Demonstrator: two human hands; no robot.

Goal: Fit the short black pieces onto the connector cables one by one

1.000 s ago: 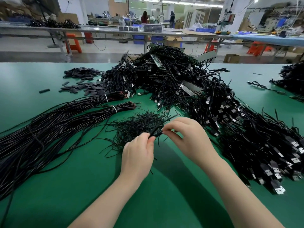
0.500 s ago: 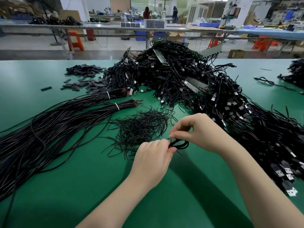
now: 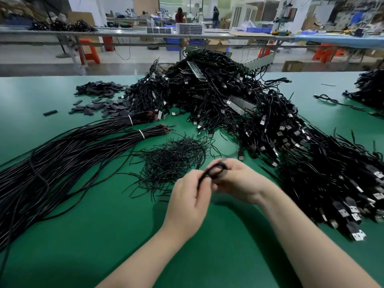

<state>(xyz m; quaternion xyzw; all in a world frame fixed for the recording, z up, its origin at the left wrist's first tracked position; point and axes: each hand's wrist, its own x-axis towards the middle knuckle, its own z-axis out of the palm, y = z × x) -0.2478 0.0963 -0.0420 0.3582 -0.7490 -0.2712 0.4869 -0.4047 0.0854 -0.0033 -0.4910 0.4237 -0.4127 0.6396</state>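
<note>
Above the green table (image 3: 104, 235), both hands hold one looped black cable (image 3: 214, 170). Left hand (image 3: 188, 201) pinches its end, and right hand (image 3: 239, 180) grips the loop.

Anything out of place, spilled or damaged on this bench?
Mostly an orderly mess. One short black piece lies alone, left of the short black pieces, and a single cable strays far right. No damage visible.
</note>
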